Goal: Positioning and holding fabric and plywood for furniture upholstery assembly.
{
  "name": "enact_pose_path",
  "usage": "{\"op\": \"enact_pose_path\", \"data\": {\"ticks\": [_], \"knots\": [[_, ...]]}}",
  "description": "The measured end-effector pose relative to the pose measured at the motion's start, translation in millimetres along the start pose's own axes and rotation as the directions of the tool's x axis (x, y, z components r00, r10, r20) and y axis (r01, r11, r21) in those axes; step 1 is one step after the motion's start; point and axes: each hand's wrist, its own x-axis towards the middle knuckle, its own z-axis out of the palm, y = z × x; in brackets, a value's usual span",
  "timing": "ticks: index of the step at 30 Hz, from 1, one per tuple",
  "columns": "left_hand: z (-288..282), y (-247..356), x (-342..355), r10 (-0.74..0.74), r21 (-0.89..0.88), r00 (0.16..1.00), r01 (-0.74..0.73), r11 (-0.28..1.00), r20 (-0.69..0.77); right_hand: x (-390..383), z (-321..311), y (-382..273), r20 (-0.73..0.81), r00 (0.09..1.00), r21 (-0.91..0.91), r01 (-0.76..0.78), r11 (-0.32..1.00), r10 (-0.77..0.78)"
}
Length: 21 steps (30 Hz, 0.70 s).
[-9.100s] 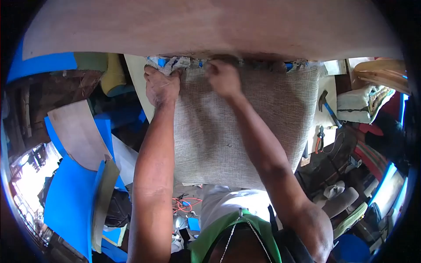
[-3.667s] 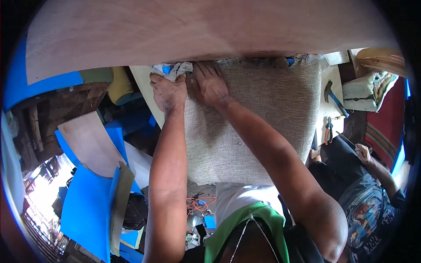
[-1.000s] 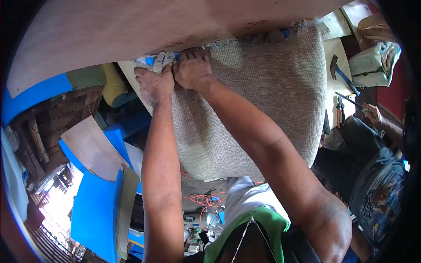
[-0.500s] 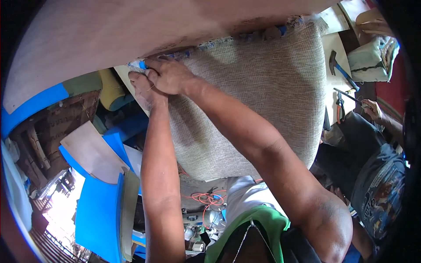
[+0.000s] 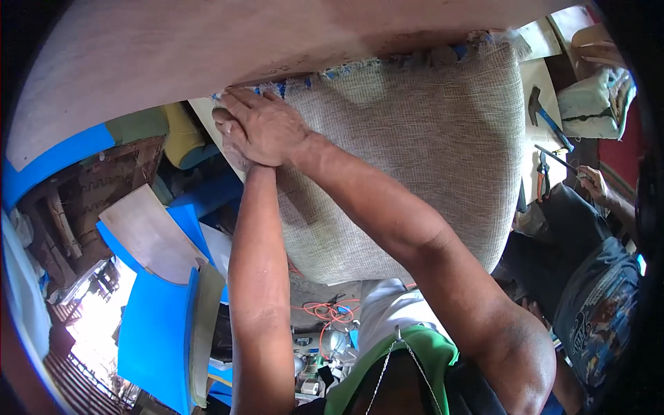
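A seat cushion point(image 5: 415, 159) covered in beige woven fabric fills the middle, its frayed far edge lying against a large pale panel point(image 5: 207, 48). Bits of blue show along that seam. At the cushion's far left corner, my right hand point(image 5: 270, 128) lies flat with fingers stretched toward the seam, partly over the other hand. Beneath it, my left hand point(image 5: 229, 131) curls round the corner; most of its fingers are covered.
On a pale board at right lie a blue-handled hammer point(image 5: 550, 121) and orange-handled pliers point(image 5: 543, 176). A co-worker's hand point(image 5: 593, 183) holds a thin dark tool beside them. Blue foam pieces point(image 5: 155, 332) stand at left; an orange cord point(image 5: 321, 310) lies on the floor.
My right hand has slid slightly nearer and flattened over my left hand. The blue patch at the corner is now mostly covered. The whole view has shifted a little.
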Motion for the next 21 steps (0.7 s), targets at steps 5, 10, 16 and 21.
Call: {"op": "enact_pose_path", "data": {"ticks": [5,10,16,21], "knots": [[-38.0,26.5,14.4,-0.338,-0.033,0.894,0.363,0.931,0.293,-5.0,-7.8,21.7,0.063,0.995,0.013,-0.074,0.997,0.073],[-64.0,50.7,24.8,-0.456,0.039,0.823,0.472,0.881,0.339,-1.1,-19.5,46.1,0.223,0.962,-0.168,-0.121,0.978,0.157],[-63.4,55.3,26.2,-0.433,0.032,0.848,0.445,0.895,0.306,3.1,-30.2,54.4,0.429,0.826,-0.29,-0.258,0.921,0.366],[-60.6,52.4,25.0,-0.446,0.048,0.844,0.454,0.89,0.299,-4.8,-39.9,51.4,0.366,0.844,-0.594,-0.112,0.796,0.391]]}}
